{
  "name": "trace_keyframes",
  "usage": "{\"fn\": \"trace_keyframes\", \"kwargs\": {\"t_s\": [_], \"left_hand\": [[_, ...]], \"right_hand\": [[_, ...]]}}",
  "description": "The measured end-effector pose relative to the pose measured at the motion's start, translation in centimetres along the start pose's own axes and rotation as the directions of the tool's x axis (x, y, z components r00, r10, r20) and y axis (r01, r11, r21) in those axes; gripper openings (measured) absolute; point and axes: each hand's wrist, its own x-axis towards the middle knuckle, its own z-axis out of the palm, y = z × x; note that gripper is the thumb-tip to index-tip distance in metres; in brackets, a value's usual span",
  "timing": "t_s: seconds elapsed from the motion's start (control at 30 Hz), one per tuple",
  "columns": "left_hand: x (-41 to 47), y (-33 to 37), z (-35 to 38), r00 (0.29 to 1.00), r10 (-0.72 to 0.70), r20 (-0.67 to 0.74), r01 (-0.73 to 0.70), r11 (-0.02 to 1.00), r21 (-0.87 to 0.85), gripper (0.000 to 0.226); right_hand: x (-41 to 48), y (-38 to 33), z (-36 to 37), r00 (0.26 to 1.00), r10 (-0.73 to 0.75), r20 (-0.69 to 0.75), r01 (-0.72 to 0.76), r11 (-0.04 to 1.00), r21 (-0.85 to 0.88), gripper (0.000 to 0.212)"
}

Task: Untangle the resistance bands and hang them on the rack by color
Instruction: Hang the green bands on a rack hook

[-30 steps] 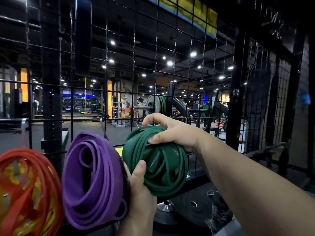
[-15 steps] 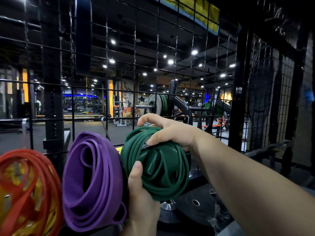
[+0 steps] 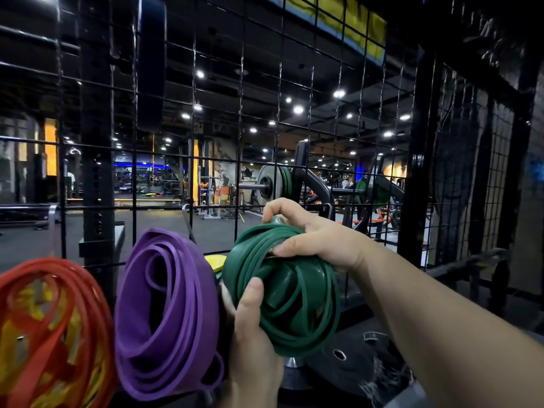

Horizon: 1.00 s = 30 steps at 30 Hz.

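At the bottom centre, closest to the viewer, the left hand [image 3: 253, 334] rises from below and grips a coil of green bands [image 3: 297, 293], its thumb pressed on the coil's lower left face; its fingers are hidden behind. The right hand [image 3: 312, 234] reaches in from the lower right on a bare forearm and holds the top of the same coil, fingers curled over the far edge and thumb on the front. The coil sits at the rack [image 3: 241, 113], a black wire grid, but whatever it may hang from is hidden. Just left of it hangs a coil of purple bands [image 3: 167, 313], then red bands [image 3: 53, 313] mixed with yellow at the left edge. A dark plate [image 3: 353, 357] lies below. Beyond the grid, a lit gym holds a loaded barbell [image 3: 273, 184].
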Motion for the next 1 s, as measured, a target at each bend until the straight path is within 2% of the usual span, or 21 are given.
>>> {"fn": "trace_keyframes", "kwargs": {"t_s": [0.13, 0.3, 0.43, 0.63, 0.83, 1.0], "left_hand": [[0.4, -0.1, -0.2, 0.998, 0.043, -0.043, -0.042, 0.999, 0.011, 0.119], [1.2, -0.4, -0.1, 0.995, 0.1, -0.028, -0.1, 0.995, 0.002, 0.114], [2.0, -0.3, -0.5, 0.993, 0.109, 0.038, -0.109, 0.994, 0.008, 0.109], [2.9, -0.2, -0.9, 0.996, 0.089, 0.018, -0.09, 0.994, 0.06, 0.117], [3.3, -0.5, -0.9, 0.989, 0.146, 0.014, -0.147, 0.978, 0.147, 0.113], [3.2, -1.2, -1.1, 0.987, 0.149, -0.054, -0.135, 0.97, 0.204, 0.092]], "right_hand": [[-0.6, 0.2, -0.2, 1.0, -0.018, -0.026, 0.018, 1.0, 0.007, 0.045], [-1.0, 0.3, -0.6, 0.998, -0.039, -0.051, 0.042, 0.997, 0.058, 0.045], [-1.1, 0.6, -0.8, 0.997, -0.038, -0.068, 0.045, 0.994, 0.104, 0.047], [-1.0, 0.9, -0.7, 0.996, -0.042, -0.081, 0.054, 0.986, 0.156, 0.053], [-1.2, 0.4, -1.0, 0.996, -0.022, -0.084, 0.032, 0.992, 0.118, 0.057], [-1.5, 1.1, -1.1, 0.99, 0.038, -0.138, -0.024, 0.995, 0.1, 0.058]]}}
